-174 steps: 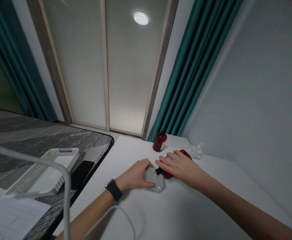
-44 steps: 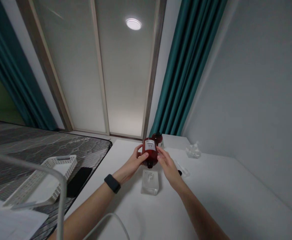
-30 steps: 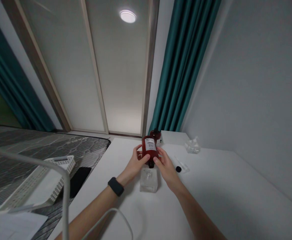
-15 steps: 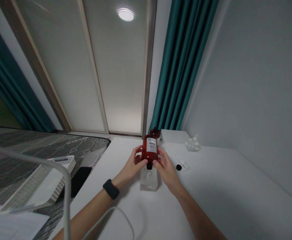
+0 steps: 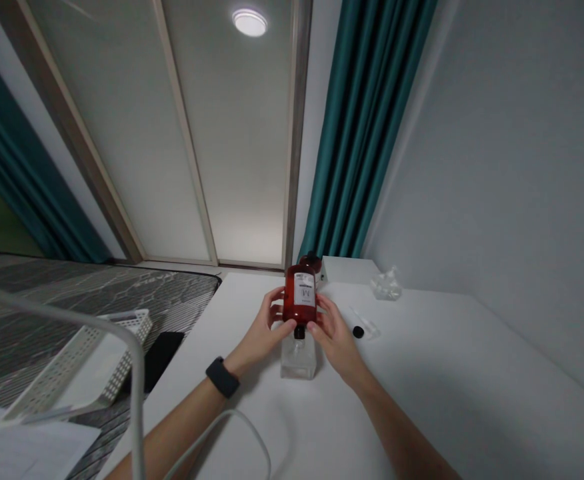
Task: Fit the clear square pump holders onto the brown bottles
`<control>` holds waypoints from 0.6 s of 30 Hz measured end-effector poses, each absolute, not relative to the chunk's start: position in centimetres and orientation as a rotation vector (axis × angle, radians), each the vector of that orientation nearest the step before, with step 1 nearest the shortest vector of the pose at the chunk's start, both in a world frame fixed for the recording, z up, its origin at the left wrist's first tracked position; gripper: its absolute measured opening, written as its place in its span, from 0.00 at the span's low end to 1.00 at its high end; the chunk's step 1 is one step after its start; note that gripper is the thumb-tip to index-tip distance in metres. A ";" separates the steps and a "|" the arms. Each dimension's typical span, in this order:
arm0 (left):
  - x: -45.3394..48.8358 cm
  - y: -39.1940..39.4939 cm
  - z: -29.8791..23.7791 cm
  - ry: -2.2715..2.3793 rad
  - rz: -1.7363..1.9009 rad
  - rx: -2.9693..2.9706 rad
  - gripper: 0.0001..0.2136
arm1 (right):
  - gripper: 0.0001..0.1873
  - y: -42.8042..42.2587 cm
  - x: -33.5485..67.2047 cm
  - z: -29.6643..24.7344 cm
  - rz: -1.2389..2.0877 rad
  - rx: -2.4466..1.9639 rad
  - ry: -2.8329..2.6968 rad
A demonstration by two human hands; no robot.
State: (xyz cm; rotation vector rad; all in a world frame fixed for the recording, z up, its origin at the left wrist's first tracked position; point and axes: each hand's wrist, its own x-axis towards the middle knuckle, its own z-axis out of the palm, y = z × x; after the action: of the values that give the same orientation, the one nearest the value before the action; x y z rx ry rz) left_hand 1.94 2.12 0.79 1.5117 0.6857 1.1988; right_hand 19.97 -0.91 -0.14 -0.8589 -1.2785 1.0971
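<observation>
1. Our left hand (image 5: 265, 330) and right hand (image 5: 335, 332) are both closed around a red bottle (image 5: 299, 297), one on each side of it. Left fingers (image 5: 275, 312) wrap its left side, and right fingers (image 5: 323, 312) press against its right side, so the grip is snug, with no gap at the sides.
2. The red bottle stands upside down in the middle of the frame, held clear of the table, with its white label (image 5: 305, 290) facing us and its black neck (image 5: 299, 331) pointing down.
3. Right under that neck sits a square glass bottle (image 5: 298, 361) on the white table (image 5: 422, 387). The neck is very close to its top, but we cannot tell whether they touch.
4. Beyond our hands, a second dark red bottle (image 5: 312, 260) is partly hidden behind the one we hold, just beside a white box (image 5: 345, 270).
5. To the right of our right hand lie a small black cap (image 5: 358, 332) and a clear tube (image 5: 367, 323). Farther toward the back right is a clear plastic piece (image 5: 387, 285).
6. At the lower left, a white cable (image 5: 232, 425) and a pale curved rod (image 5: 72, 318) cross the view — the rod passes in front of a white basket (image 5: 89, 360). A black phone (image 5: 157, 360) lies near the basket.
</observation>
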 end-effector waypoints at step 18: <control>1.9 1.6 1.4 0.698 1.210 1.626 0.31 | 0.32 -1.2 20.1 0.1 1.064 -0.800 -1.333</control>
State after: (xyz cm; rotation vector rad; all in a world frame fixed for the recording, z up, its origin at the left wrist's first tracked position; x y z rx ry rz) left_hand 1.88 1.60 1.44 1.6261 0.6975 1.2097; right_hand 20.07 -1.23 0.09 -0.8001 -1.3331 1.0639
